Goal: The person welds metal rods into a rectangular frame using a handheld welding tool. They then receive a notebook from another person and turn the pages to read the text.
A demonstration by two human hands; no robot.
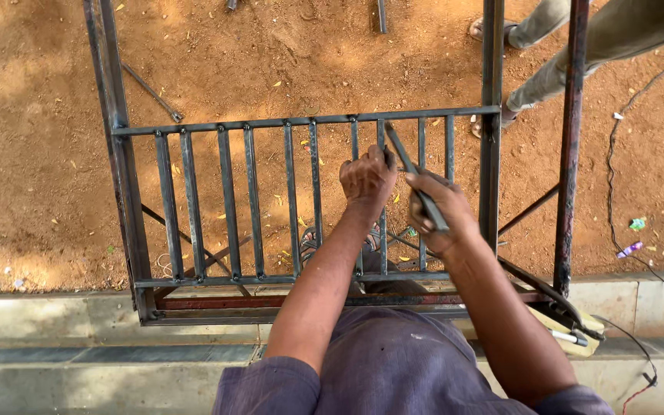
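A dark steel grille frame with several upright bars lies flat over red earth, its near edge resting on a concrete step. My left hand is closed around one upright bar near the right end of the grille. My right hand grips a thin dark metal rod that slants up toward the top rail, just right of my left hand. My feet in sandals show through the bars below.
Another person's legs stand at the upper right beyond the frame. A black cable runs down the right side over the earth. A concrete step crosses the bottom. A holder with cable lies on the step at right.
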